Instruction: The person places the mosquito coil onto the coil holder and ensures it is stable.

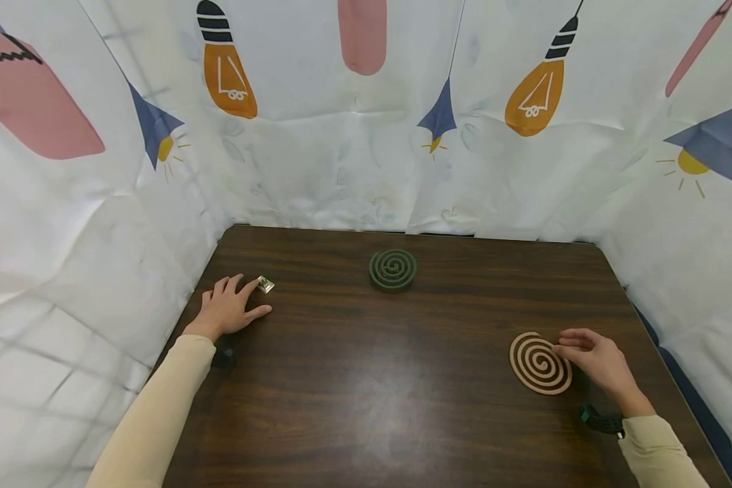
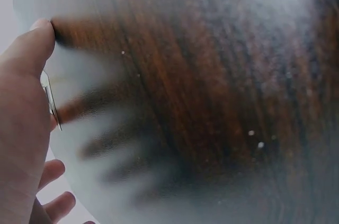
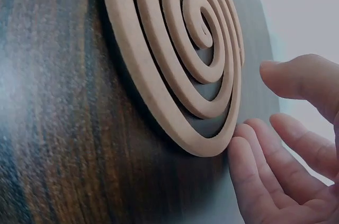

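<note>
- Two hands, two separate spots in the head view: left hand point(image 1: 224, 310) fanned out flat-ish near the far left of the tabletop point(image 1: 366, 352), index fingertip at a small shiny metal piece point(image 1: 266, 285), thumb off to the side. Not gripping anything.
- Same view, other side: right hand point(image 1: 598, 356) has loosely bent fingers at the right edge of a tan coil point(image 1: 541, 364), which lies near the right side. A green coil point(image 1: 393, 269) sits by the far edge in the middle, nobody touching it.
- Left wrist view: the metal piece is edge-on and looks super thin, between thumb and fingers. Looks like a fingertip meets it, but most of that contact is hidden. I'd go light here, since a flat little thing like that probably skids or bends if you jab it.
- Right wrist view: fingertips are right by the coil's rim, thumb apart from it, so no pinch. Can't tell if they actually touch. The rings have gaps between them and look brittle to me, so imo support several rings from underneath and keep the coil level; tugging just the outer ring could snap it.
</note>
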A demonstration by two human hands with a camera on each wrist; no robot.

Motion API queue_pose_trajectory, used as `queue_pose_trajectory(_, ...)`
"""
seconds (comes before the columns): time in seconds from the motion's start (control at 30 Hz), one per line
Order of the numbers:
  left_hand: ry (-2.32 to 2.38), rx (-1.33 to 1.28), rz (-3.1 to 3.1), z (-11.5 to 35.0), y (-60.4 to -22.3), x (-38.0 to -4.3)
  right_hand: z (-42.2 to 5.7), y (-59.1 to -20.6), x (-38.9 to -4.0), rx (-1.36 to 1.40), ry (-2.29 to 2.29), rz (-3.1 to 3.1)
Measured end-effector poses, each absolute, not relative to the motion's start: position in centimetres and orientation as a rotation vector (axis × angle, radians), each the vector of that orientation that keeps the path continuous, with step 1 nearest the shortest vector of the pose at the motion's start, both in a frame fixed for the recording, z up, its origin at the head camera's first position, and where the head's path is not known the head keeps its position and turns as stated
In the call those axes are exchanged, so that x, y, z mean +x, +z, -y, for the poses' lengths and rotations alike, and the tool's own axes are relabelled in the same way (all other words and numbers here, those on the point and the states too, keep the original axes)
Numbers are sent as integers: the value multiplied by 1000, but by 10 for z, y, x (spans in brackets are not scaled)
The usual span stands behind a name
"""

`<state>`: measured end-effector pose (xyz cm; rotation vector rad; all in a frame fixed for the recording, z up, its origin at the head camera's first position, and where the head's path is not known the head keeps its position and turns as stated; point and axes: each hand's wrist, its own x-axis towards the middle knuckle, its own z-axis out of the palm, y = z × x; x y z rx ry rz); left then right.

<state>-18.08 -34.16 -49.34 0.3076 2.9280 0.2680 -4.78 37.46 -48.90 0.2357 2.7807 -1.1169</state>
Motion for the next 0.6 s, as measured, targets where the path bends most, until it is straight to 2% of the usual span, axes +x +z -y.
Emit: queue_pose_trajectory(0.6,274,332,-2967,341,-497,-177,-374,-486,-55,169,-904,-2760)
